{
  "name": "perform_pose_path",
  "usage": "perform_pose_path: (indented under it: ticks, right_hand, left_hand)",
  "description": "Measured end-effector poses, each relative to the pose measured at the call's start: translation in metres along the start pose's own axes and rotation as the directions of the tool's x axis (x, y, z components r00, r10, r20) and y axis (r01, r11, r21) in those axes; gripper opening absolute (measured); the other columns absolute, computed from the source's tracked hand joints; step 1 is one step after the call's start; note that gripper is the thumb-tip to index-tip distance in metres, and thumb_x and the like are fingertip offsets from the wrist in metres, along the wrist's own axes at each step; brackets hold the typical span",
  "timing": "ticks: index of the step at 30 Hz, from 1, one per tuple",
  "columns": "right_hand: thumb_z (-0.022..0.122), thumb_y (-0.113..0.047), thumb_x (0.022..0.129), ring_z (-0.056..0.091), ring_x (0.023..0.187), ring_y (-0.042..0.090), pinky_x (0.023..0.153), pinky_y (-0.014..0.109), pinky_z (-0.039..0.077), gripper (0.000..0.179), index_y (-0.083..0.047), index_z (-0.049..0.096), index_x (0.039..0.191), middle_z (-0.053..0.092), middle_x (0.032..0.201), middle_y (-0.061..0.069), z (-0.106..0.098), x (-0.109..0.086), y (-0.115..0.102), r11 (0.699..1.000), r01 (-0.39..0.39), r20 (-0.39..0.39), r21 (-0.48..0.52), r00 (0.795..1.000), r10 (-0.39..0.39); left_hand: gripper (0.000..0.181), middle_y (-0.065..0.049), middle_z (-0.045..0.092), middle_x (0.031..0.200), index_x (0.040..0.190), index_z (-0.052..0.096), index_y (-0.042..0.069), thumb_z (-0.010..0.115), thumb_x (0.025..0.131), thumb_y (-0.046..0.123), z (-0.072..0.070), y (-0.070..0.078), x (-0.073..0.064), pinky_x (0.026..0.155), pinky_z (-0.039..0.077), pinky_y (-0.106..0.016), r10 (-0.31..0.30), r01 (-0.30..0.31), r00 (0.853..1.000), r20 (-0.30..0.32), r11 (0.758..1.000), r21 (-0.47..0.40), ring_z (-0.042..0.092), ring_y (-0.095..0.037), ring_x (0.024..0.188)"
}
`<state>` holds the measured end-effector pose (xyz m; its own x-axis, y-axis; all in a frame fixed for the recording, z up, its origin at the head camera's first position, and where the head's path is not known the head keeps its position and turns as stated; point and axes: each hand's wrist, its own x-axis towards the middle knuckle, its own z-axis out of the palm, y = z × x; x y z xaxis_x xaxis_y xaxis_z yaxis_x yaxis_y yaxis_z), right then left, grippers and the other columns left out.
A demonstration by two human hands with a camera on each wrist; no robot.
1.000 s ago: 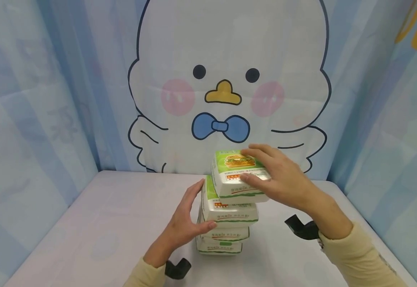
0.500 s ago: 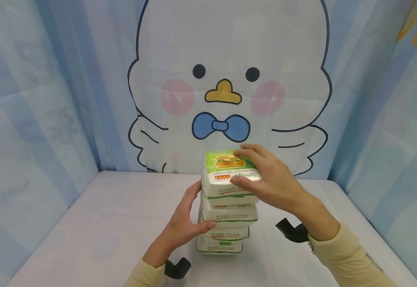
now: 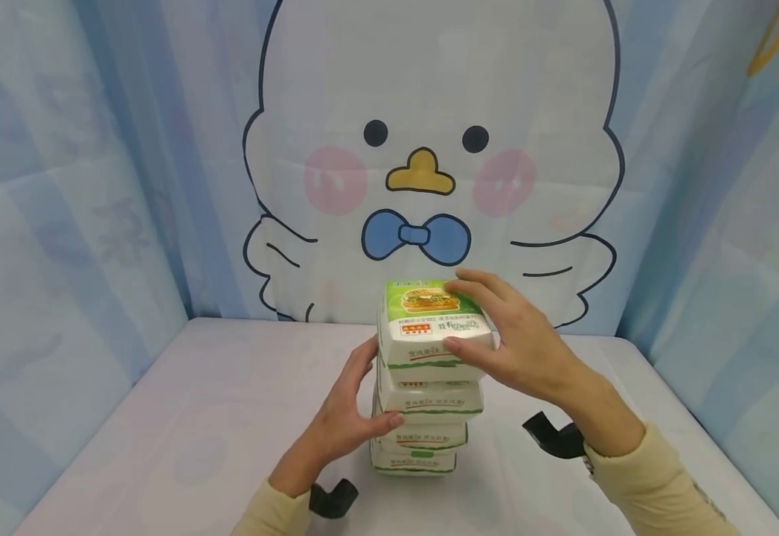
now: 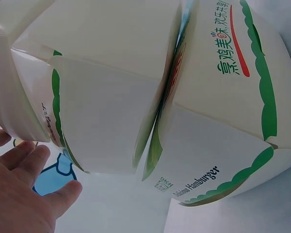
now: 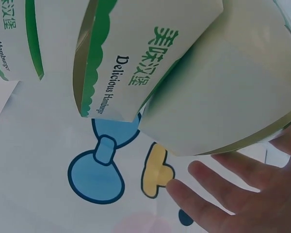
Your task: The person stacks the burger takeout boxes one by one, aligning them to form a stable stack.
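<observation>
Several white-and-green hamburger boxes stand in a slightly uneven stack at the middle of the table. The top box (image 3: 429, 324) has a burger picture on its green lid and sits on another box (image 3: 429, 402). At its right side is my right hand (image 3: 523, 342), thumb near the front edge and fingers over the far right part. In the right wrist view these fingers (image 5: 203, 194) are spread and nearly straight beside the box. My left hand (image 3: 338, 417) stands along the stack's left side, fingers extended, thumb overlapping the front of the stack; its fingers (image 4: 34, 165) look loosely spread in the left wrist view.
The stack stands on a pale table (image 3: 242, 394). Behind it hangs a curtain (image 3: 422, 74) printed with a cartoon chick in a blue bow tie. Blue-and-white cloth (image 3: 47, 223) closes off both sides. Black straps (image 3: 553, 435) stick out near both wrists.
The right hand brought the top box leftward and set it over the stack, then eased slightly right against it, uncovering more of the lid print. The left hand has hardly moved.
</observation>
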<state>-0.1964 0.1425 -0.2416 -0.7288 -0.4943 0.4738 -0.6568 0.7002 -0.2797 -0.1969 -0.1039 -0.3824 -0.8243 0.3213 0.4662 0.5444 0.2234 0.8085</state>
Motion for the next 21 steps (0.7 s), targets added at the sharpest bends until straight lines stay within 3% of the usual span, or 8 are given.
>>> perform_pose_path:
  ticks: [10,21]
  right_hand:
    - [0.066,-0.045,0.088,0.045,0.135,0.035,0.099,0.065,0.047,0.064,-0.023,0.046,0.145,0.034,0.158,0.005,-0.001,-0.003,0.005,1.0,0.004,-0.009,0.019,1.0,-0.004]
    - [0.053,-0.039,0.097,0.038,0.141,0.036,0.102,0.073,0.04,0.057,-0.021,0.041,0.149,0.034,0.158,0.006,-0.005,-0.009,0.015,0.997,-0.006,-0.017,0.081,1.0,0.007]
  left_hand:
    - [0.098,0.006,0.024,0.162,0.157,0.02,0.036,0.08,0.079,0.032,-0.001,-0.002,-0.001,0.117,0.029,-0.064,0.027,-0.027,1.0,0.009,1.0,-0.003,0.025,-0.022,0.15]
    - [0.1,0.006,0.024,0.162,0.157,0.019,0.034,0.081,0.079,0.03,-0.003,-0.001,0.0,0.117,0.029,-0.064,0.035,-0.035,0.999,0.003,0.999,0.007,0.023,-0.023,0.151]
